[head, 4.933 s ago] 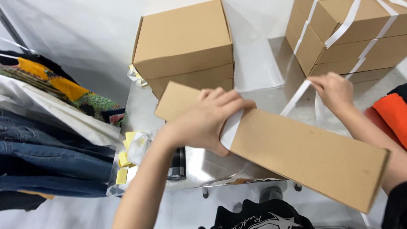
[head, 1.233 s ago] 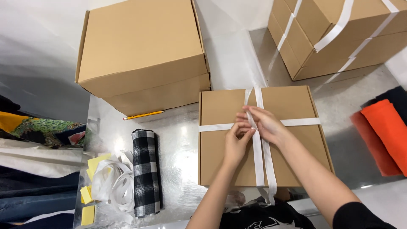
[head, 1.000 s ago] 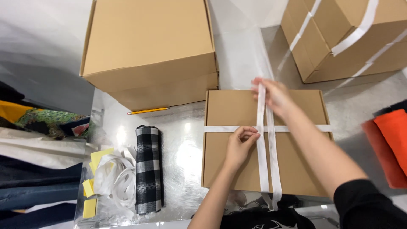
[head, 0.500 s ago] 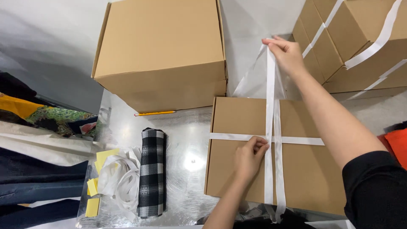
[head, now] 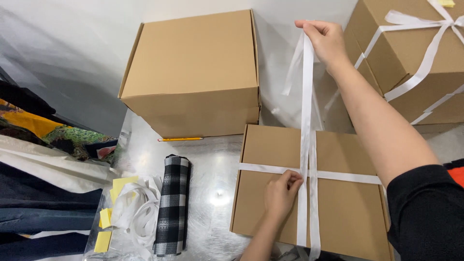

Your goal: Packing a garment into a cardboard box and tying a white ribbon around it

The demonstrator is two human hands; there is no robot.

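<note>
Head view of a flat cardboard box (head: 270, 193) lying on a shiny metal table (head: 212, 164), crossed by white ribbon (head: 305, 145). The left hand (head: 282, 193) rests on the lid with its fingertips pressed together on the ribbon crossing, pinning it against the cardboard. From this pinch one band runs sideways across the lid to both edges, and two bands run toward the near edge of the box. The right hand (head: 326, 38), raised well above and beyond the pinch, grips the ribbon ends between thumb and fingers and holds them taut, so that the strands rise straight from the crossing to the fist; a loose tail hangs just beside that hand. Beyond the pinch and to its left stands a large plain carton (head: 193, 72), with a yellow pencil (head: 180, 139) at its base. Farther left of the pinch lie a rolled black-and-white checked cloth (head: 173, 203) and a loose coil of ribbon with yellow tabs (head: 126, 212). Behind the raised hand sits a ribbon-tied carton (head: 411, 53).
</note>
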